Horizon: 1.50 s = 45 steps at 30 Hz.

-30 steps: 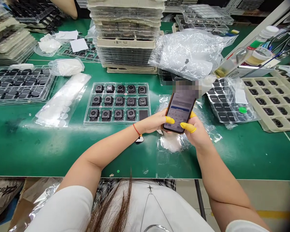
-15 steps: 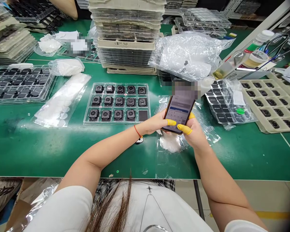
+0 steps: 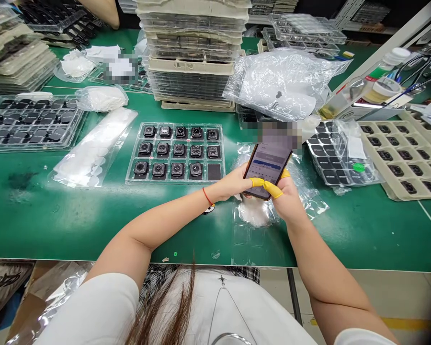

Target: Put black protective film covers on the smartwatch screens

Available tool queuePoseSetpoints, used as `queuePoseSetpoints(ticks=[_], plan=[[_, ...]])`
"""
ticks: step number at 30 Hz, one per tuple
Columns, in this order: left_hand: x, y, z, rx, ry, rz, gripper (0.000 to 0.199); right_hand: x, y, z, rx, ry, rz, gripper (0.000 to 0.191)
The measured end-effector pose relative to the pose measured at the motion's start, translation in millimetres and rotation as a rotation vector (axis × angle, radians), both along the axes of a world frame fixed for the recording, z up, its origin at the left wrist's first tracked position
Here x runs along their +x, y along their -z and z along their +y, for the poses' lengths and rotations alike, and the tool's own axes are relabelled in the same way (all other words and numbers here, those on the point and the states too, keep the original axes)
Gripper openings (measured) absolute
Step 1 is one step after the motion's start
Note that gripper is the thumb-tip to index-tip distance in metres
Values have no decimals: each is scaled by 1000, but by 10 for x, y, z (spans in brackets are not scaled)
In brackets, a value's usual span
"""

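Here, my green bench (image 3: 75, 220) carries a clear tray (image 3: 168, 181) of dark watch bodies (image 3: 179, 149) and a tall tray stack (image 3: 192, 60), with pale floor (image 3: 278, 294) below. My left fingers (image 3: 257, 182) and right fingers (image 3: 285, 174) pinch the phone (image 3: 267, 162) above crumpled plastic (image 3: 253, 213), and my yellow-capped thumbs (image 3: 273, 190), apart a second ago, meet over its screen (image 3: 261, 172).

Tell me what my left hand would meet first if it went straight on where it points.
Your left hand holds the phone; going straight on, it would probably meet your right hand first, at its yellow-covered thumb. The thumbs appear to meet, though depth is unclear.
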<state>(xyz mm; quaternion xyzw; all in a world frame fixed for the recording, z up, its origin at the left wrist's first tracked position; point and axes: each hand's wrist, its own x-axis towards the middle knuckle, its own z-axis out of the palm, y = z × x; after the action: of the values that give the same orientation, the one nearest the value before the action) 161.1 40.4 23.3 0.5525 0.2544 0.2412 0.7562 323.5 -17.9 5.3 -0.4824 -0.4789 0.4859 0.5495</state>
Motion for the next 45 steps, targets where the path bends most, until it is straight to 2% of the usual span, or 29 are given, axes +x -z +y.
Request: queuePoseSetpoints(ticks=[4, 12, 16, 20, 31, 37, 45], plan=[[-13, 8, 14, 3, 31, -30, 50, 7, -12, 8, 14, -25, 4, 56], [11, 16, 2, -23, -31, 32, 45, 9, 25, 5, 18, -36, -3, 51], [6, -12, 4, -22, 29, -27, 45, 11, 20, 18, -27, 19, 16, 48], [-9, -52, 15, -111, 44, -4, 48, 7, -32, 28, -25, 28, 69, 53], [-27, -69, 49, -169, 137, -64, 65, 17, -93, 13, -39, 16, 48, 54], [-4, -75, 51, -222, 113, -95, 55, 17, -88, 17, -23, 17, 48, 54], [-17, -108, 55, -232, 100, -98, 55, 33, -87, 11, 5, 6, 45, 52]])
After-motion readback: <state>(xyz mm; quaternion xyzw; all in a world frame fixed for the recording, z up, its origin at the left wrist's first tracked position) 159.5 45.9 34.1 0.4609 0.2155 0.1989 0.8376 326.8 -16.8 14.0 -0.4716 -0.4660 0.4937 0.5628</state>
